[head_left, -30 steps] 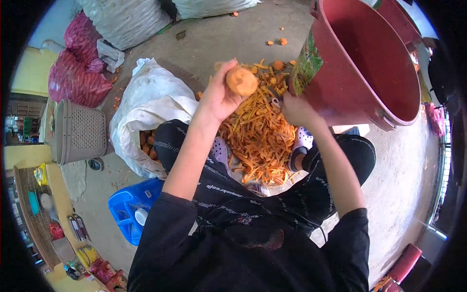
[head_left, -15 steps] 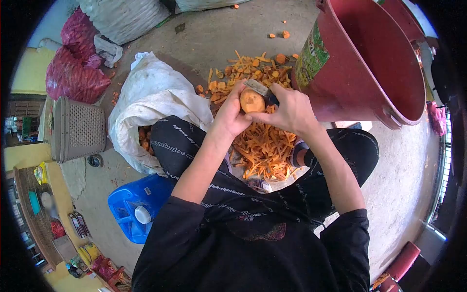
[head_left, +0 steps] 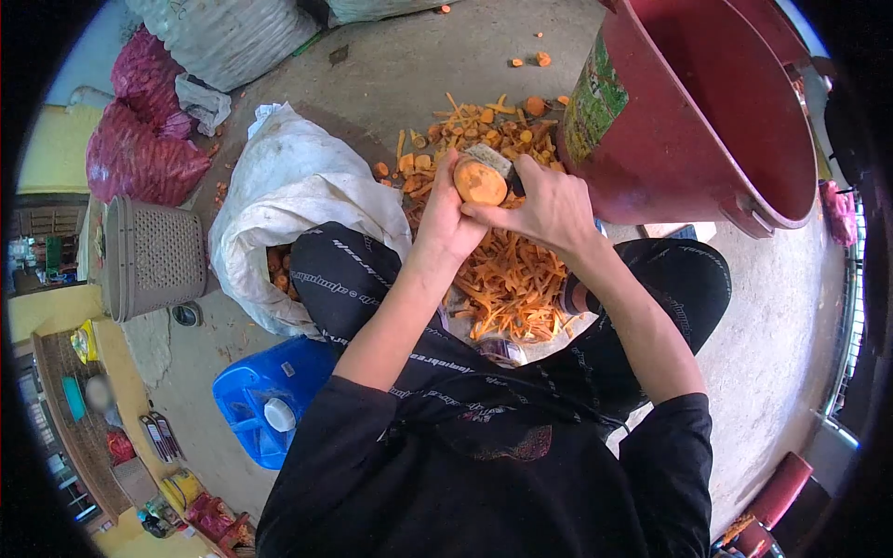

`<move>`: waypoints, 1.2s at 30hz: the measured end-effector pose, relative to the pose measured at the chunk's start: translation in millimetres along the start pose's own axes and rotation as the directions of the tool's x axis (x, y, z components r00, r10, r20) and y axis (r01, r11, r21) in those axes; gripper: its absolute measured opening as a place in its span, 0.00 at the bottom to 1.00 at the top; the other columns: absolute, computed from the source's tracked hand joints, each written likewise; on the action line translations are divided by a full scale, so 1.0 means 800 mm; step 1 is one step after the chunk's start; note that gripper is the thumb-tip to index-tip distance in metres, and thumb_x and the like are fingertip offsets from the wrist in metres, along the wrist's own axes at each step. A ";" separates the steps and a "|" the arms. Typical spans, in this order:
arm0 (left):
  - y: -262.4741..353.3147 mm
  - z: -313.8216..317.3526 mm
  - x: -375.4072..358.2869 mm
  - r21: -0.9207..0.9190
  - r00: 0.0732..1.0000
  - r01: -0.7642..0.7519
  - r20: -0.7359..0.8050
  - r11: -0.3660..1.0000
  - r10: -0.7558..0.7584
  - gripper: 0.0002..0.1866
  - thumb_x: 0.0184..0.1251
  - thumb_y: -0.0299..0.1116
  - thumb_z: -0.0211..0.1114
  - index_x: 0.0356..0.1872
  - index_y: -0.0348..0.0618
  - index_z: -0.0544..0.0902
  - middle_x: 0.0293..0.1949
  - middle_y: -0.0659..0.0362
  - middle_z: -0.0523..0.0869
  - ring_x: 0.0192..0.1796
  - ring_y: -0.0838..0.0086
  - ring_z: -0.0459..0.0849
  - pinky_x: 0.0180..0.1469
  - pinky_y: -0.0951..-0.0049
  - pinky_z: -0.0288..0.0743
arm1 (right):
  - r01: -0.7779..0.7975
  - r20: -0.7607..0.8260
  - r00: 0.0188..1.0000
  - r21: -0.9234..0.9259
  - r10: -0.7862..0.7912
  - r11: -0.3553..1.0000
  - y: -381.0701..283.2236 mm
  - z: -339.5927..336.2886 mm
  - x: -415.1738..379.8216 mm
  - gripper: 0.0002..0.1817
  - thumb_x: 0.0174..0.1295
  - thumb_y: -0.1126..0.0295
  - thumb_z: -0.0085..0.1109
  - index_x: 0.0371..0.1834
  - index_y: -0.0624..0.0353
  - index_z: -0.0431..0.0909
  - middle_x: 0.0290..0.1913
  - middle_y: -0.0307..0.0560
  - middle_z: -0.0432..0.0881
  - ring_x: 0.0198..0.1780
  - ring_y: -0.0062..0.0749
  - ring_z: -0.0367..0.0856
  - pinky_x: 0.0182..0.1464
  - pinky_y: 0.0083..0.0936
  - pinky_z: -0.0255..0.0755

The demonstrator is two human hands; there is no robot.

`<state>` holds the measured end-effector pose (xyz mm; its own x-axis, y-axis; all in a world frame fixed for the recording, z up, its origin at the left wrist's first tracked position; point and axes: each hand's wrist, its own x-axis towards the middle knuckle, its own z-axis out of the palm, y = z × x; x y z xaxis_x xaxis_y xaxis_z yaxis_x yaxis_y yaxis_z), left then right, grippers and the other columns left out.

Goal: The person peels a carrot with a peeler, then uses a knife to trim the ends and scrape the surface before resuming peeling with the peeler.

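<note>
A thick carrot (head_left: pixel 480 183) points its round orange end up toward me, with the fingers of my left hand (head_left: pixel 444 212) wrapped around its left side. My right hand (head_left: pixel 555 206) grips the dark handle of a knife (head_left: pixel 489 159), whose broad grey blade lies against the carrot's far side. My right thumb reaches across to the carrot's near edge. Beneath both hands spreads a heap of carrot peelings (head_left: pixel 521 279), with cut carrot ends (head_left: pixel 423 162) scattered beyond it. The rest of the handle is hidden in my right fingers.
A large red bucket (head_left: pixel 670 139) stands close on the right. At left are an open white sack (head_left: pixel 298 177) holding carrots, a blue jerrycan (head_left: pixel 270 391) and a grey basket (head_left: pixel 158 251). Red mesh bags (head_left: pixel 144 158) and a full white sack (head_left: pixel 233 37) lie farther back.
The carrot's end is tilted slightly more toward me and lies a little to the left. Both hands keep their hold, and the knife blade stays against the carrot. The whole view has shifted slightly.
</note>
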<state>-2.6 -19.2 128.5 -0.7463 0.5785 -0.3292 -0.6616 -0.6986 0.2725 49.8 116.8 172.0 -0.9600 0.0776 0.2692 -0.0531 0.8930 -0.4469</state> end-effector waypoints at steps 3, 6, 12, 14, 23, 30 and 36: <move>-0.001 -0.007 0.003 0.006 0.997 -0.023 0.070 1.000 0.023 0.16 0.71 0.43 0.51 0.47 0.41 0.75 0.43 0.55 0.82 0.48 0.67 0.80 0.52 0.65 0.75 | -0.032 0.090 0.995 -0.044 0.036 0.998 -0.002 0.004 -0.002 0.38 0.41 0.31 0.62 0.25 0.63 0.74 0.16 0.52 0.78 0.19 0.47 0.80 0.21 0.36 0.73; -0.001 -0.012 0.007 -0.028 0.992 -0.011 0.126 1.000 0.014 0.19 0.71 0.44 0.49 0.47 0.37 0.74 0.43 0.53 0.81 0.48 0.65 0.79 0.54 0.64 0.73 | 0.017 0.079 0.997 -0.023 -0.015 1.000 -0.006 0.008 -0.004 0.34 0.49 0.35 0.59 0.22 0.62 0.75 0.17 0.54 0.78 0.19 0.47 0.80 0.21 0.38 0.73; 0.007 0.007 0.005 -0.123 0.998 -0.051 0.036 0.991 0.056 0.22 0.70 0.45 0.51 0.50 0.32 0.72 0.44 0.51 0.80 0.49 0.62 0.79 0.57 0.63 0.73 | 0.055 0.056 0.997 0.009 -0.055 0.998 -0.004 0.015 0.000 0.35 0.58 0.36 0.47 0.24 0.64 0.78 0.14 0.52 0.77 0.15 0.41 0.78 0.21 0.34 0.71; 0.016 0.003 0.008 -0.168 0.998 -0.013 0.053 0.986 0.022 0.22 0.70 0.44 0.53 0.50 0.32 0.72 0.45 0.50 0.80 0.50 0.60 0.79 0.57 0.62 0.73 | -0.070 0.136 0.990 0.263 0.035 0.962 0.011 0.005 0.010 0.36 0.59 0.35 0.45 0.27 0.64 0.78 0.12 0.47 0.73 0.13 0.33 0.73 0.19 0.29 0.66; 0.024 -0.006 0.012 -0.332 1.000 0.013 0.025 0.943 -0.005 0.18 0.67 0.36 0.57 0.49 0.29 0.71 0.46 0.46 0.79 0.55 0.56 0.75 0.58 0.56 0.73 | -0.653 0.709 0.701 0.682 0.078 -0.329 0.023 -0.064 0.016 0.30 0.63 0.42 0.46 0.50 0.60 0.70 0.23 0.29 0.62 0.18 0.11 0.59 0.16 0.11 0.53; 0.033 0.020 -0.006 -0.226 0.993 0.045 0.112 0.973 -0.020 0.15 0.69 0.34 0.53 0.49 0.32 0.72 0.48 0.46 0.79 0.55 0.56 0.76 0.59 0.55 0.69 | -0.322 0.204 0.945 0.447 0.255 0.835 0.004 -0.043 0.005 0.36 0.50 0.38 0.61 0.36 0.68 0.71 0.25 0.50 0.77 0.28 0.32 0.79 0.28 0.33 0.74; 0.024 0.027 -0.011 -0.105 0.977 -0.031 0.208 0.994 0.053 0.13 0.71 0.34 0.50 0.49 0.36 0.73 0.48 0.50 0.79 0.54 0.61 0.77 0.59 0.60 0.70 | -0.006 -0.021 1.000 0.086 0.007 0.996 0.003 -0.036 0.008 0.43 0.36 0.27 0.62 0.24 0.64 0.71 0.14 0.53 0.76 0.18 0.45 0.80 0.21 0.35 0.73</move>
<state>-10.3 -28.7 156.2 -0.7788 0.6159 -0.1190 -0.6268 -0.7566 0.1864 51.3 132.0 197.4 -0.9542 0.0937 0.2840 -0.0712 0.8511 -0.5201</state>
